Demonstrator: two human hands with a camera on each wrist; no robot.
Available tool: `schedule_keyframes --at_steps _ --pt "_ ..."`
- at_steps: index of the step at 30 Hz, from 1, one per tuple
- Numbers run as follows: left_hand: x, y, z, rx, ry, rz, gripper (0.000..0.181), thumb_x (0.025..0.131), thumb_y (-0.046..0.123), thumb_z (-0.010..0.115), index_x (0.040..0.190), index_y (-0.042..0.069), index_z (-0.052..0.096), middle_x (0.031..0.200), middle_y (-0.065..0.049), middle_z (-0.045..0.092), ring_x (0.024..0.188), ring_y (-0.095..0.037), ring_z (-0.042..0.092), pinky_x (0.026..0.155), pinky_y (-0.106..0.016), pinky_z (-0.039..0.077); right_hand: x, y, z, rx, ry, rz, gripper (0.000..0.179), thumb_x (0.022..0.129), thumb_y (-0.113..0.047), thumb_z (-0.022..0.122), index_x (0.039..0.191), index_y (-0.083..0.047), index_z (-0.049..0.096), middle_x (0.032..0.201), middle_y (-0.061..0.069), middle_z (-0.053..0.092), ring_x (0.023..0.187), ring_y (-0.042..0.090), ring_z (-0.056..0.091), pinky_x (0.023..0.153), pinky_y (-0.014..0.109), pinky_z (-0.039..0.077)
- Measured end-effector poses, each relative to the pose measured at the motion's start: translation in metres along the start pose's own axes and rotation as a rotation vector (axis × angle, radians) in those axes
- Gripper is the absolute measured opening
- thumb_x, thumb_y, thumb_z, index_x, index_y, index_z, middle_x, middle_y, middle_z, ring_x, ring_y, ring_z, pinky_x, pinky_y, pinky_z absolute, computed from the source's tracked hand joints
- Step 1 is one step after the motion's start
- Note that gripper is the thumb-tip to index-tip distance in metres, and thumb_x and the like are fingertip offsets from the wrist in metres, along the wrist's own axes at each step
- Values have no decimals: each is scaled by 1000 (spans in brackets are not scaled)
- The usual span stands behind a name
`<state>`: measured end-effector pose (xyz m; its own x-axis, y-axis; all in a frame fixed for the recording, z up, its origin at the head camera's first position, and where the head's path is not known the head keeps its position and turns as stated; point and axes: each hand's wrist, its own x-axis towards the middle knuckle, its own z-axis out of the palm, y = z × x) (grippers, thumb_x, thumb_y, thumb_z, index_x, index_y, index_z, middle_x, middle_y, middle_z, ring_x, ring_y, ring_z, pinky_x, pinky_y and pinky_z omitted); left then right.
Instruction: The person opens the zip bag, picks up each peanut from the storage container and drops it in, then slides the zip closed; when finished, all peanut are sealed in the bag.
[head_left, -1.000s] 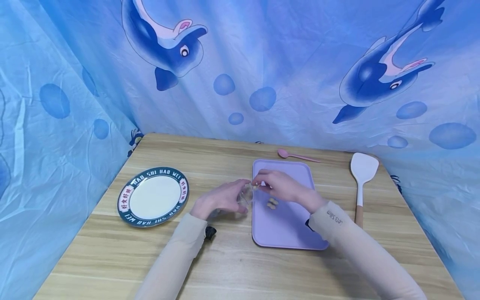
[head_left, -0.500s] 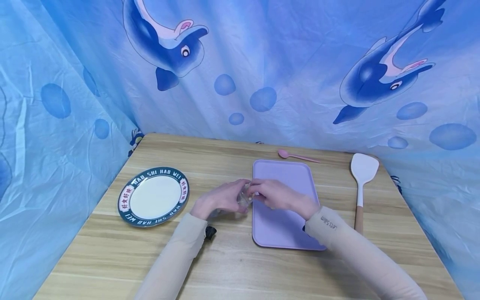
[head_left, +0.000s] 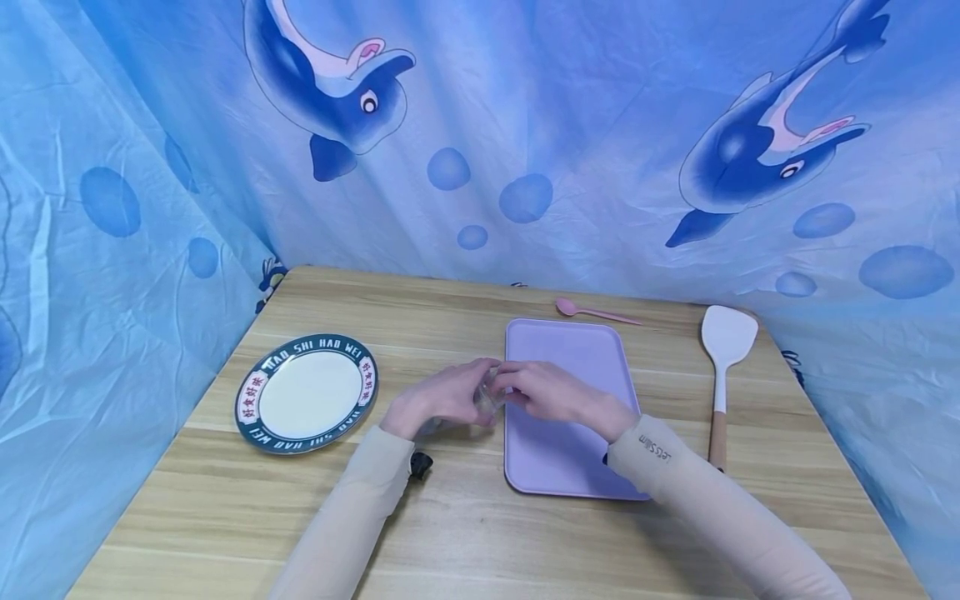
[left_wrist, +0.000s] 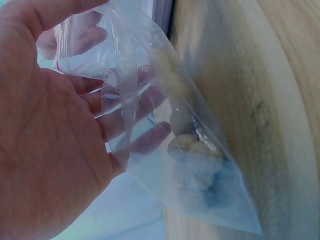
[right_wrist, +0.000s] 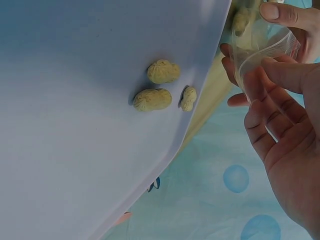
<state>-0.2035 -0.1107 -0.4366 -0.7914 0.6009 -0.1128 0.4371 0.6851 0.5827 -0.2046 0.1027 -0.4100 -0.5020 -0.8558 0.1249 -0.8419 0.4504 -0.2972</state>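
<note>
In the head view my left hand (head_left: 442,396) grips a clear zip bag (head_left: 489,398) just left of a lilac tray (head_left: 570,454). Several peanuts (left_wrist: 197,162) lie in the bag's lower part in the left wrist view, and a blurred tan shape shows higher inside it. My right hand (head_left: 551,392) reaches over the tray's left edge, its fingertips at the bag's mouth. Thumb and fingers are loosely bent there in the right wrist view, with no peanut visible between them. Three peanuts, one large (right_wrist: 152,100), another (right_wrist: 163,71) and a small one (right_wrist: 188,98), sit near the tray's edge.
A white plate with a green lettered rim (head_left: 303,442) stands on the wooden table (head_left: 465,542) at left. Behind the tray lies a pink spoon (head_left: 600,314). To the right is a white spatula (head_left: 727,337) with a wooden handle. A blue dolphin curtain (head_left: 600,125) surrounds the table.
My right hand has moved slightly down and left from over the tray to the bag's mouth. The peanut seen at its fingertips earlier is no longer visible there. My left hand stays in place.
</note>
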Motion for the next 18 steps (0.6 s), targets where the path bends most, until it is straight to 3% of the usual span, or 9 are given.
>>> schedule_keyframes --at_steps 18 --pt "0 0 0 13 -3 -19 95 73 33 84 152 18 35 139 -1 54 114 -20 57 96 -37 48 -1 2 -3 10 6 41 32 87 7 67 108 -16 73 109 -4 64 97 17 64 83 31 52"
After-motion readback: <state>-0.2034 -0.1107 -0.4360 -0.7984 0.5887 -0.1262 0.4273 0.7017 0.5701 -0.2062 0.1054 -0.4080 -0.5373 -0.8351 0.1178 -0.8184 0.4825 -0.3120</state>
